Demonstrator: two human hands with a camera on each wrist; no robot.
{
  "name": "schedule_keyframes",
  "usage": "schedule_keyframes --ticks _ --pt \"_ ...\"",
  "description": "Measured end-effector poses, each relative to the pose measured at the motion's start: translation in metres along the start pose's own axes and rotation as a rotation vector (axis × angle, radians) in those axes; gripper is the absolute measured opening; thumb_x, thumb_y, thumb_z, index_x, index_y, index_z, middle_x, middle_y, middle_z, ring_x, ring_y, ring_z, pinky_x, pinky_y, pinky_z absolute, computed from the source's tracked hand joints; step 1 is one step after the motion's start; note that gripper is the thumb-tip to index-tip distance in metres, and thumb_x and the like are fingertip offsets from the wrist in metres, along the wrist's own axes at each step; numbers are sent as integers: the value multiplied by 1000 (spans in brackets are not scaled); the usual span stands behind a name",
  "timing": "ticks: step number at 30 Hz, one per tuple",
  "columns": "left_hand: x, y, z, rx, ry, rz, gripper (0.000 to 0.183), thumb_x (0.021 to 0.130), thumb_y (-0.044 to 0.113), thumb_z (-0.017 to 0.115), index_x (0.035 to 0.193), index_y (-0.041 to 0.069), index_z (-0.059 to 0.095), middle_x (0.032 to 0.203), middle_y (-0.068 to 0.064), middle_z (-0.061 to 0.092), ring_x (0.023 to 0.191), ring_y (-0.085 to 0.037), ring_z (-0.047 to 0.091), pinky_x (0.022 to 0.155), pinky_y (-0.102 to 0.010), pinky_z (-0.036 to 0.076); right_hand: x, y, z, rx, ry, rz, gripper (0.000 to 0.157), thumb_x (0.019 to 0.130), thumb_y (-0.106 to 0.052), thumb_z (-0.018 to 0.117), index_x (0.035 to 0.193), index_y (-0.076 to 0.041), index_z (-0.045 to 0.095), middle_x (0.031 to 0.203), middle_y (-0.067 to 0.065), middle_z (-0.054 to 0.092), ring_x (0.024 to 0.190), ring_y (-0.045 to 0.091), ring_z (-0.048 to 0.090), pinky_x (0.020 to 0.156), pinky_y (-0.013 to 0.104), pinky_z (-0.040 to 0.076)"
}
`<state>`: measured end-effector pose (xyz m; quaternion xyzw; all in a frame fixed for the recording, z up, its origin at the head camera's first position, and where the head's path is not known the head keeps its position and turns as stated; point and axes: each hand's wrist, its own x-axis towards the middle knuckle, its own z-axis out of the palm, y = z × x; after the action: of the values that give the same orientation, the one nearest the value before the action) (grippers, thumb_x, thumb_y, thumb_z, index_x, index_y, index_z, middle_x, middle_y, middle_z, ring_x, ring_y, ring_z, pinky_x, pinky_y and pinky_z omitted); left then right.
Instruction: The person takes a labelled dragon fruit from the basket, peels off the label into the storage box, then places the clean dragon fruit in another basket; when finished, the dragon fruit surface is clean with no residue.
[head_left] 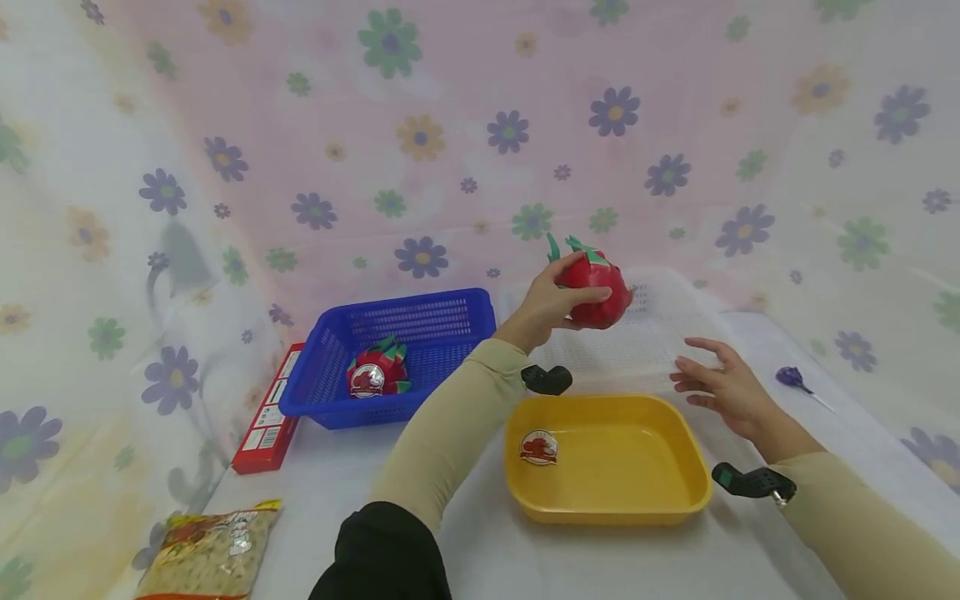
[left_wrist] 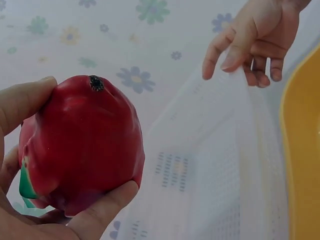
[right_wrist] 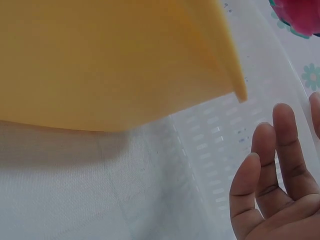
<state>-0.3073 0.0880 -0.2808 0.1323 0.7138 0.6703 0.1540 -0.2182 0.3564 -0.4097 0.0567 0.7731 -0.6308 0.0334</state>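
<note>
In the head view my left hand [head_left: 546, 307] grips a red dragon fruit [head_left: 602, 290] with green leaf tips, held up above the white basket. The left wrist view shows thumb and fingers curled round this fruit [left_wrist: 90, 145], its dark stub facing up. My right hand [head_left: 723, 390] hovers beside the white basket's right side with loosely bent fingers and nothing in them. A second dragon fruit [head_left: 378, 368], bearing a round label, lies in the blue basket [head_left: 387, 411]. The white perforated basket [head_left: 600, 362] stands behind the yellow tray.
A yellow tray [head_left: 615, 492] with a round sticker sits at the front centre. Left of the blue basket is a red box [head_left: 268, 421], and a clear food packet [head_left: 213, 550] lies nearer the front. At the right lies a purple-wrapped lollipop [head_left: 793, 379].
</note>
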Motion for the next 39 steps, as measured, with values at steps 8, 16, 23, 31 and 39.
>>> schedule_keyframes --ticks 8,16,23,31,39 --pt "27 6 16 50 -11 7 70 80 18 82 140 36 51 142 -2 50 121 -27 52 87 -47 60 -1 -2 1 7 -12 17 73 95 -47 58 154 -30 18 95 -23 71 92 6 70 84 21 56" --pt "45 11 33 53 -9 29 69 78 18 82 138 37 53 137 0 53 119 -25 53 84 -45 60 -5 -3 3 1 -9 29 72 94 -50 58 153 -34 19 95 -25 69 94 6 69 86 21 56" --pt "53 1 44 27 11 21 69 78 17 82 138 35 54 138 -2 53 122 -28 52 87 -49 59 -5 -3 4 -19 17 45 81 92 -53 60 156 -30 16 95 -25 69 96 9 69 88 22 56" --pt "57 -16 53 51 67 -28 67 78 16 82 137 35 55 138 -2 54 121 -29 53 88 -50 58 -6 -3 1 -35 38 45 83 90 -55 61 156 -31 16 96 -25 69 97 10 69 90 25 56" --pt "59 -27 58 78 66 -42 67 79 18 82 138 35 54 139 -3 53 121 -29 53 88 -49 58 -7 -3 6 -40 45 51 81 90 -56 61 154 -31 19 98 -22 70 100 14 69 92 27 56"
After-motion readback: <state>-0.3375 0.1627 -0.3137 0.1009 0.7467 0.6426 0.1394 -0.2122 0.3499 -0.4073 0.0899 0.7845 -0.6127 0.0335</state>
